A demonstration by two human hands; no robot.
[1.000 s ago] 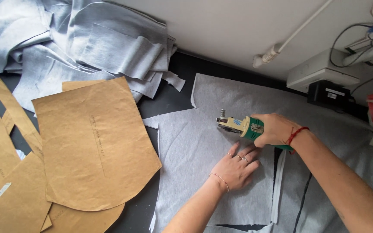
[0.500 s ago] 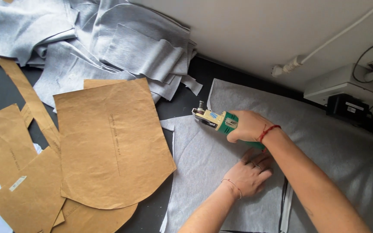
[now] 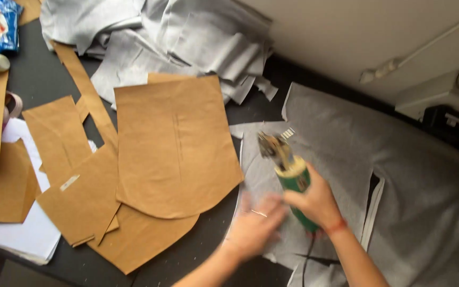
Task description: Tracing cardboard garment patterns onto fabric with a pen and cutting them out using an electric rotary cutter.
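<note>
Head view: right hand (image 3: 317,202) clenched on green cutter (image 3: 288,170); left hand (image 3: 256,223) flat on grey fabric (image 3: 336,138).

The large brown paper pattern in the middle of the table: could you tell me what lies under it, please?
Under the large brown paper pattern more brown paper pieces stick out at its lower edge, on the dark table. Whatever lies beneath its middle is covered.
</note>
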